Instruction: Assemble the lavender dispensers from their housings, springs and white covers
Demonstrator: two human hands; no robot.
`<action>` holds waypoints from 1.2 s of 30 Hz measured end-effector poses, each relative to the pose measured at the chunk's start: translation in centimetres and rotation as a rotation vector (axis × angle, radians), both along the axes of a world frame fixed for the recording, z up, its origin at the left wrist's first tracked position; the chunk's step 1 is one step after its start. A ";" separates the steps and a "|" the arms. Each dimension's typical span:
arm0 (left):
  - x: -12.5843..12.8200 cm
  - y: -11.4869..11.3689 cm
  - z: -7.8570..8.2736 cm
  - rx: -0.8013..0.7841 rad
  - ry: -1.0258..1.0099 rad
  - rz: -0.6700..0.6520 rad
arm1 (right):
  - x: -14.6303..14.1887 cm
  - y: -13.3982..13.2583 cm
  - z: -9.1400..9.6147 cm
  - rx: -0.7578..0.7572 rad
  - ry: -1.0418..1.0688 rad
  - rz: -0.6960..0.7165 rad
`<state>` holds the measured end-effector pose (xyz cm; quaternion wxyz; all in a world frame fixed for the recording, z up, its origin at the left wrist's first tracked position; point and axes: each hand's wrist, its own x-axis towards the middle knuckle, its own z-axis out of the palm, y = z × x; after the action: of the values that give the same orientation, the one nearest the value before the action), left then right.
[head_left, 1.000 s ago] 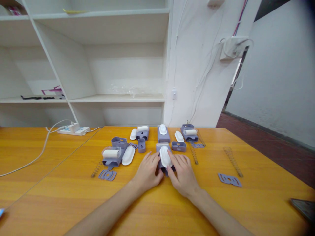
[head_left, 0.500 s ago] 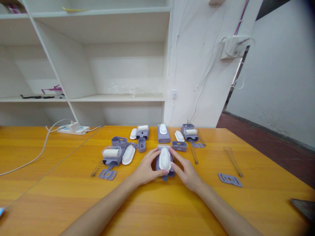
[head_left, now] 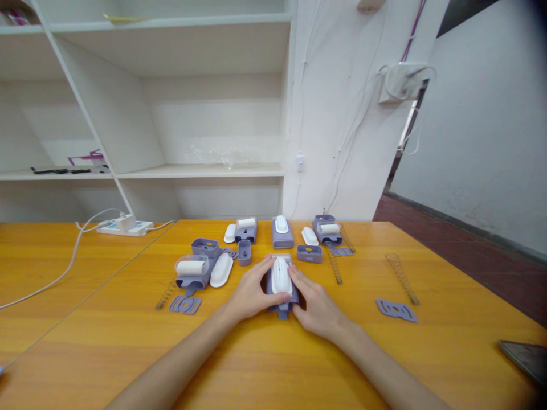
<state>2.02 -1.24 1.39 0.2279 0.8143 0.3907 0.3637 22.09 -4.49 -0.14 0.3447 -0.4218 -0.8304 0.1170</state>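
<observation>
In the middle of the table is a purple plastic casing (head_left: 282, 312) with a white oval cover (head_left: 281, 276) on its top face. My left hand (head_left: 253, 289) curls round the left side, its thumb across the near end of the cover and its fingertips at the far end. From the other side my right hand (head_left: 317, 302) grips the casing, fingers along the cover's right edge and thumb low by the near end. A clear part shows at the casing's far end, and a purple tab sticks out at the near end. My palms hide the casing's sides.
Similar purple casings (head_left: 205, 281) with white rollers (head_left: 191, 267) stand around, with loose white covers (head_left: 221, 270), purple cups (head_left: 310, 254), slotted plates (head_left: 396, 310) and coil springs (head_left: 402, 279). A power strip (head_left: 137, 229) lies back left, a dark flat device (head_left: 525, 359) at right.
My right hand has shifted inward and nearer, its thumb moving from the cover's edge down to the casing's near right side. My left hand keeps its grip. The view has shifted slightly.
</observation>
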 end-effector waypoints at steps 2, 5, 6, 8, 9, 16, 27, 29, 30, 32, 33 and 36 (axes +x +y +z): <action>-0.1 0.2 0.3 0.008 0.018 -0.012 | -0.1 0.0 -0.2 0.014 -0.006 -0.001; -0.5 0.9 0.6 -0.012 0.082 -0.051 | -0.2 -0.2 -0.1 0.011 0.012 -0.003; -0.6 1.2 0.6 -0.022 0.118 -0.068 | -0.3 -0.2 -0.1 0.010 0.019 -0.002; -0.6 1.7 0.7 -0.028 0.188 -0.099 | -0.4 -0.3 0.0 0.010 0.023 0.001; -0.6 1.9 0.8 -0.016 0.209 -0.107 | -0.4 -0.3 0.0 0.011 0.022 0.002; 0.2 1.8 2.2 0.135 0.258 -0.068 | -0.4 -0.2 -0.1 0.003 -0.012 -0.014; 0.1 1.3 -0.1 0.061 0.083 -0.035 | -0.7 -0.6 0.1 0.040 -0.044 -0.052; 0.1 1.2 -0.3 0.082 0.103 -0.039 | -0.7 -0.5 0.1 0.067 -0.067 -0.087; 0.1 1.1 -0.4 0.104 0.120 -0.041 | -0.7 -0.4 0.1 0.081 -0.075 -0.119; 0.1 0.9 -0.2 0.174 0.158 -0.040 | -0.5 -0.1 -0.1 0.097 -0.078 -0.216; 0.1 0.7 0.0 0.222 0.173 -0.041 | -0.3 0.1 -0.3 0.096 -0.072 -0.278; 0.3 0.2 0.6 0.370 0.228 -0.078 | 0.2 0.7 -0.6 0.055 -0.069 -0.424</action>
<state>2.30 -1.07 1.95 0.0429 0.8925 0.3090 0.3257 22.33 -3.77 -0.70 0.3443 -0.5811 -0.7374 0.0045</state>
